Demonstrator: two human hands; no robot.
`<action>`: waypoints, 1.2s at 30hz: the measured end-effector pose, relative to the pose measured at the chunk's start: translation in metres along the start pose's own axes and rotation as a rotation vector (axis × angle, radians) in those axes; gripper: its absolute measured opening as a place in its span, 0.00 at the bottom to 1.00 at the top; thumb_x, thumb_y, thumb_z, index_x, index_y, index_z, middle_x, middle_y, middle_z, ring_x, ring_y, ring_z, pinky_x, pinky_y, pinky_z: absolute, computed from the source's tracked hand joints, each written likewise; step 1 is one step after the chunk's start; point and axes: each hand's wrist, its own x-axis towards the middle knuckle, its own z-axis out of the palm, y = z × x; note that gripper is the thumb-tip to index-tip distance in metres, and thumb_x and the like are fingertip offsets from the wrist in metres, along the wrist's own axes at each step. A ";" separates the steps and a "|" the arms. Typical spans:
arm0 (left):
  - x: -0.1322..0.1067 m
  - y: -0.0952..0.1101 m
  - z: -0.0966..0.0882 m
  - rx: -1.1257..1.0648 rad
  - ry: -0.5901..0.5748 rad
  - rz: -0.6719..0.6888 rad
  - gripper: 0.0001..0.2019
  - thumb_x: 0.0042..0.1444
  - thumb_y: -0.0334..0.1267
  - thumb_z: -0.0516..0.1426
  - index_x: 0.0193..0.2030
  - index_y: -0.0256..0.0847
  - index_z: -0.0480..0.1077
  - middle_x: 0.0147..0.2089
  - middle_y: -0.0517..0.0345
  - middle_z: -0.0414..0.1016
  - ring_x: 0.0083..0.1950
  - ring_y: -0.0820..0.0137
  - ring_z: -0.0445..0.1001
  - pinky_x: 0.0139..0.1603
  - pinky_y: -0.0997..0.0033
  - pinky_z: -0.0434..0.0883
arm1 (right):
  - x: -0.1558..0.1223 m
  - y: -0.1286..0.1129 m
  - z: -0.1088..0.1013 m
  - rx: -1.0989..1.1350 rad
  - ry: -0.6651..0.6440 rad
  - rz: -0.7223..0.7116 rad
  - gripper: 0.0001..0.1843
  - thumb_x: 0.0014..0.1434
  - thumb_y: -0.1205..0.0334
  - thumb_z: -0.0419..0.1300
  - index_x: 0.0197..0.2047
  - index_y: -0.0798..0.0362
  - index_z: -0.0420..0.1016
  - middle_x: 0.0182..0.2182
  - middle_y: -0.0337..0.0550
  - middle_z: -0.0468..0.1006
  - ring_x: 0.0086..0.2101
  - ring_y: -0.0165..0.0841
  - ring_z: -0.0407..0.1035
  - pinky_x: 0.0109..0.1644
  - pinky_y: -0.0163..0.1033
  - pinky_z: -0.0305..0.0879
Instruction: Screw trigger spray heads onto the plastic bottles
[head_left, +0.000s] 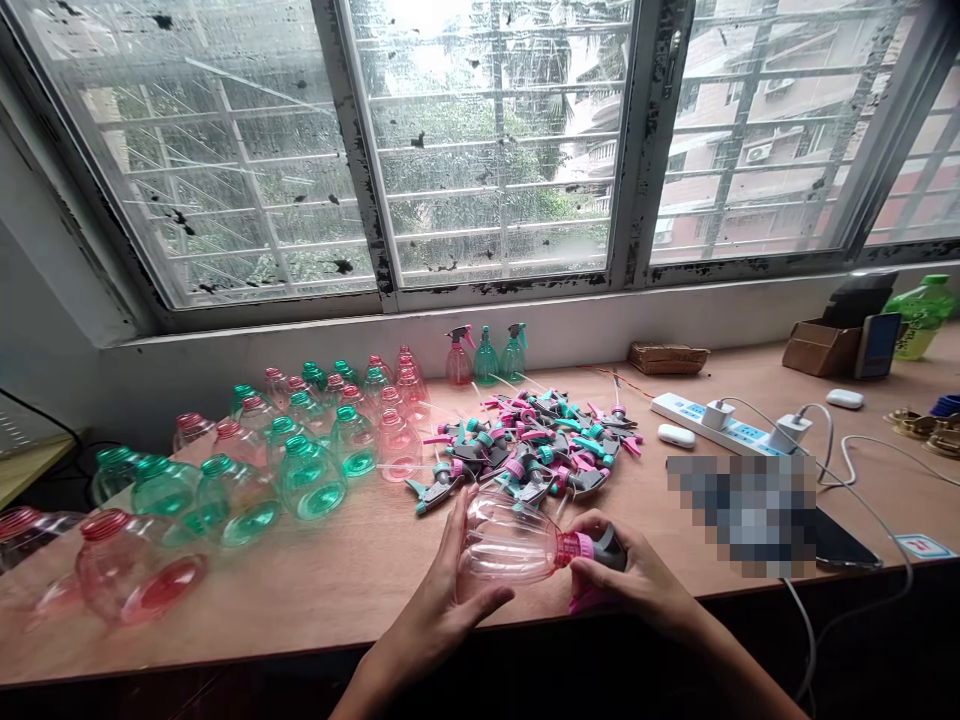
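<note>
My left hand (450, 585) wraps around the body of a clear pink spray bottle (510, 540) lying sideways just above the table's front edge. At the bottle's neck, my right hand (626, 580) grips a grey and pink trigger sprayer head (600, 548). A heap of loose pink and teal sprayer heads (532, 445) lies right behind the bottle. Several empty pink and green bottles (300, 460) without heads lie and stand to the left.
Three finished spray bottles (486, 355) stand at the wall under the window. A white power strip (712, 428) with chargers and cables lies to the right, beside a dark phone (840, 545). A cardboard box (821, 345) and green bottle (922, 312) sit far right.
</note>
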 end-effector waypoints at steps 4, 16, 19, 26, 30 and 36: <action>0.001 -0.004 -0.001 -0.025 -0.005 0.001 0.47 0.63 0.42 0.62 0.75 0.65 0.32 0.81 0.60 0.31 0.79 0.50 0.41 0.77 0.45 0.48 | 0.000 0.000 0.000 0.005 -0.001 0.014 0.14 0.60 0.55 0.69 0.43 0.52 0.72 0.26 0.37 0.83 0.27 0.35 0.77 0.34 0.37 0.73; 0.001 0.000 0.001 0.002 0.011 0.000 0.49 0.62 0.41 0.64 0.75 0.66 0.31 0.80 0.58 0.34 0.78 0.50 0.45 0.75 0.43 0.51 | -0.002 -0.001 0.000 0.005 0.006 0.011 0.14 0.60 0.55 0.69 0.43 0.51 0.72 0.26 0.36 0.83 0.28 0.35 0.77 0.35 0.37 0.73; 0.000 0.001 0.000 0.009 -0.001 0.011 0.49 0.62 0.41 0.64 0.75 0.66 0.31 0.80 0.58 0.32 0.77 0.50 0.46 0.75 0.42 0.51 | -0.001 -0.001 0.000 0.006 0.012 0.017 0.14 0.59 0.54 0.69 0.43 0.52 0.72 0.26 0.36 0.83 0.27 0.35 0.76 0.35 0.37 0.73; 0.000 -0.002 0.002 -0.008 0.024 0.053 0.41 0.66 0.43 0.59 0.73 0.74 0.34 0.80 0.65 0.32 0.76 0.53 0.49 0.72 0.46 0.60 | -0.001 -0.003 0.001 -0.027 0.025 0.016 0.15 0.59 0.52 0.69 0.42 0.51 0.73 0.26 0.37 0.82 0.28 0.37 0.77 0.35 0.39 0.73; 0.000 0.002 0.003 -0.036 0.025 0.024 0.46 0.64 0.44 0.62 0.74 0.72 0.32 0.80 0.62 0.35 0.77 0.52 0.49 0.73 0.46 0.58 | -0.001 -0.005 0.001 -0.034 0.014 0.014 0.14 0.59 0.52 0.69 0.42 0.51 0.73 0.26 0.37 0.82 0.28 0.38 0.77 0.35 0.40 0.73; 0.001 0.007 0.004 -0.043 0.031 -0.008 0.48 0.62 0.44 0.63 0.76 0.62 0.32 0.81 0.56 0.31 0.78 0.49 0.44 0.75 0.44 0.51 | 0.000 -0.003 0.001 -0.005 0.005 0.027 0.14 0.60 0.54 0.68 0.42 0.51 0.72 0.26 0.37 0.83 0.28 0.36 0.77 0.35 0.38 0.73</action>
